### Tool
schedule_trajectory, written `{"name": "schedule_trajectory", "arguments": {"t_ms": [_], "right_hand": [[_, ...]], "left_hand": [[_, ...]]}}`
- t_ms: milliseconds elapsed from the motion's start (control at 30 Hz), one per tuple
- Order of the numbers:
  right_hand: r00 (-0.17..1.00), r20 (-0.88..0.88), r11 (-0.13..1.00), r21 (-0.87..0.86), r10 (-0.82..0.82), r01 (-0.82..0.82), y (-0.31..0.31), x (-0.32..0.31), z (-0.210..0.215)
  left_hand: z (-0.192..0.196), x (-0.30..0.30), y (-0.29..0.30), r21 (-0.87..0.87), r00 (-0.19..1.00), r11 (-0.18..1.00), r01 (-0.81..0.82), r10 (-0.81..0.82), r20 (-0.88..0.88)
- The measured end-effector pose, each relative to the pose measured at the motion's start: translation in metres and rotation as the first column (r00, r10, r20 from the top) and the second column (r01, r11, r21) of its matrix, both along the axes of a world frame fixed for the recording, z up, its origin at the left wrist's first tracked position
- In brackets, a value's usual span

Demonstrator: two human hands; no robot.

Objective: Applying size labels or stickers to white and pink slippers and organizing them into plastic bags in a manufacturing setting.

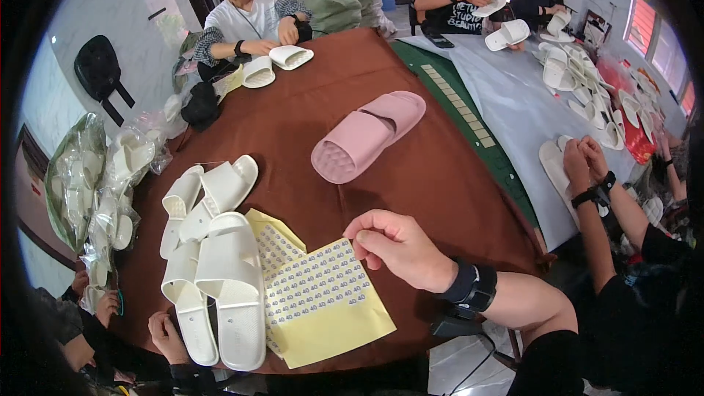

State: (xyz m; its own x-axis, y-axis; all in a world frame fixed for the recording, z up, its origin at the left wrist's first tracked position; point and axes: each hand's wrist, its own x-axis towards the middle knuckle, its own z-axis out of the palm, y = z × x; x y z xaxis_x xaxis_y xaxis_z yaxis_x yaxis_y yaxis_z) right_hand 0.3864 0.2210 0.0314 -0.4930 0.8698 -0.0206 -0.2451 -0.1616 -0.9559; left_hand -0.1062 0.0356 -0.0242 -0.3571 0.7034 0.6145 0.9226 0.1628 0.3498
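My right hand [402, 251] is closed, its thumb and forefinger pinched at the upper right corner of a yellow sheet of small printed stickers [323, 341]. Whatever lies between those fingertips is too small to make out. This sheet partly covers another sticker sheet [275, 229]. Left of the sheets lies a front pair of white slippers [229, 257], toes away from me, with two more white slippers [229, 185] behind them. My left hand [169, 336] rests by the table edge beside the front slippers, fingers curled, with nothing visible in them. A pink slipper [353, 139] lies alone mid-table.
A brown cloth covers the table [469, 198]. Bagged white slippers [77, 183] crowd the left side. Across the table a person handles white slippers [258, 72]. To the right, people work at another table with a white sheet [506, 110] and a slipper pile [568, 66].
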Motion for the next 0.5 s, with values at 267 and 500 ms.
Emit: {"name": "schedule_trajectory", "arguments": {"t_ms": [267,500], "right_hand": [[0.998,-0.050,0.997,0.069,-0.029,0.032,-0.005,0.007,0.010],[1.000,-0.031,0.994,0.109,-0.001,0.005,-0.008,-0.002,0.009]], "left_hand": [[-0.005,-0.007,-0.006,-0.002,1.000,1.000,-0.009,0.009,0.013],[-0.012,-0.019,-0.004,0.017,0.999,1.000,0.012,-0.013,0.029]]}}
